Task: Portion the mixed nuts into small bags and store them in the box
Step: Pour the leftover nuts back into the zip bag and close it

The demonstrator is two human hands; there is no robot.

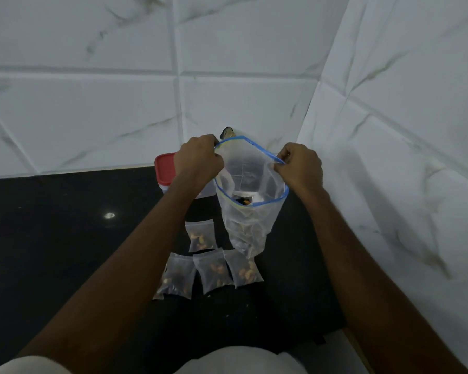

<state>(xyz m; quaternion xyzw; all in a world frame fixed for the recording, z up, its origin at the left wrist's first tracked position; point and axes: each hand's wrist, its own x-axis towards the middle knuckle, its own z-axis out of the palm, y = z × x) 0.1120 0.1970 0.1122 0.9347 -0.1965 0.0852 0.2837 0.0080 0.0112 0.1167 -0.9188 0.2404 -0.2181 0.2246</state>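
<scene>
A large clear zip bag (250, 190) with a blue zip rim stands upright on the black counter, its mouth pulled wide. My left hand (197, 160) pinches the rim on the left side and my right hand (299, 167) pinches it on the right. Some nuts show at the bag's bottom. Several small clear bags of nuts (214, 271) lie flat on the counter in front of the big bag, one (200, 236) set apart behind the row. A box with a red lid (164, 168) stands behind my left hand, partly hidden by it.
White marble-patterned tile walls close in at the back and right, forming a corner (305, 125) just behind the big bag. The black counter (65, 225) stretches to the left. A small dark object (227, 132) sits against the wall behind the bag.
</scene>
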